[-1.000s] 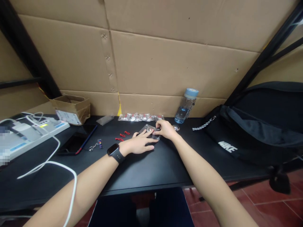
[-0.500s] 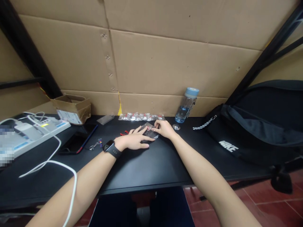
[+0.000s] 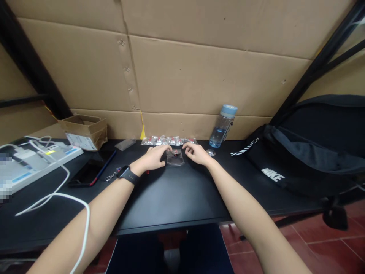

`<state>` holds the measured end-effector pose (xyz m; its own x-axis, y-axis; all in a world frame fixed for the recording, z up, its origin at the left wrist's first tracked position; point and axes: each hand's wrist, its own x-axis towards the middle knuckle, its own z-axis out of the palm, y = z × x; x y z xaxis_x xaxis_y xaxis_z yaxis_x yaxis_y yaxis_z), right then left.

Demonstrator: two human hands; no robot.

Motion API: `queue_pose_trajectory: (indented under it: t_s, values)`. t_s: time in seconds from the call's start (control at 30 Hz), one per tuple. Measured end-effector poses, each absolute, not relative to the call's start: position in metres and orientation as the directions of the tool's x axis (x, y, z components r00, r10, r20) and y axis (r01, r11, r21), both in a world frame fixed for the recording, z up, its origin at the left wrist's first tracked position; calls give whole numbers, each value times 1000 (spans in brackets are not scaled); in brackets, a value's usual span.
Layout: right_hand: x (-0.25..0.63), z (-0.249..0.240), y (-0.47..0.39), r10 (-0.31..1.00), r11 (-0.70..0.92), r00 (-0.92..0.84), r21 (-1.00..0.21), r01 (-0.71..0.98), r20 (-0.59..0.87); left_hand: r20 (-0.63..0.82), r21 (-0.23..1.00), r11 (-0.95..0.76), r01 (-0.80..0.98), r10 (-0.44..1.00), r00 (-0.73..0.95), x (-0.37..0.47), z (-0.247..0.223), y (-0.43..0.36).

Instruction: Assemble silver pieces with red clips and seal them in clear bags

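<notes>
A small clear plastic bag (image 3: 175, 161) with something small and red near its top lies on the black table between my hands. My left hand (image 3: 155, 156), a dark watch (image 3: 128, 174) on its wrist, is at the bag's left side, thumb and fingers apart. Just beyond the bag's upper right corner is my right hand (image 3: 196, 153), its fingers loosely curved and the thumb apart from them. Whether fingertips touch the bag I cannot tell. Behind it lies a row of several shiny wrapped packets (image 3: 167, 140) with red bits. A small round shiny piece (image 3: 211, 152) sits right of my right hand.
A water bottle (image 3: 223, 125) and a black backpack (image 3: 296, 152) stand to the right. At left are an open cardboard box (image 3: 85, 131), a phone (image 3: 92, 167), a power strip (image 3: 40, 163) and a loose white cable (image 3: 68, 196). A clear plastic packet (image 3: 125, 144) lies near the box.
Both hands have come off the bag's middle to its sides, leaving it uncovered. My left hand has moved left and back and no longer lies flat across it. The view has shifted slightly.
</notes>
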<state>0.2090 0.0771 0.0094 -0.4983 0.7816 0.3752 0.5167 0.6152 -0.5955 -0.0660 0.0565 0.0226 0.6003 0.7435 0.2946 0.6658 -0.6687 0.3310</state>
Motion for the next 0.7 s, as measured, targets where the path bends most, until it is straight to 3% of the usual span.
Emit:
queue_pose_trajectory:
  t_s: [0.13, 0.27, 0.43, 0.53, 0.7]
  values:
    - [205, 6, 79, 754, 656, -503, -521, 546, 423, 340, 235, -622, 747, 772, 537, -55, 13, 57]
    - [197, 7, 76, 723, 689, -546, -505, 520, 423, 326, 223, -620, 752, 774, 542, -52, 17, 52]
    - [198, 9, 75, 710, 700, -563, -510, 500, 424, 291, 295, -602, 742, 796, 530, -55, 20, 55]
    - [200, 7, 76, 751, 653, -519, -582, 486, 409, 303, 353, -578, 736, 815, 494, -57, 20, 58]
    - [195, 3, 78, 806, 571, -498, -644, 510, 320, 186, 438, -432, 788, 901, 391, -53, 21, 58]
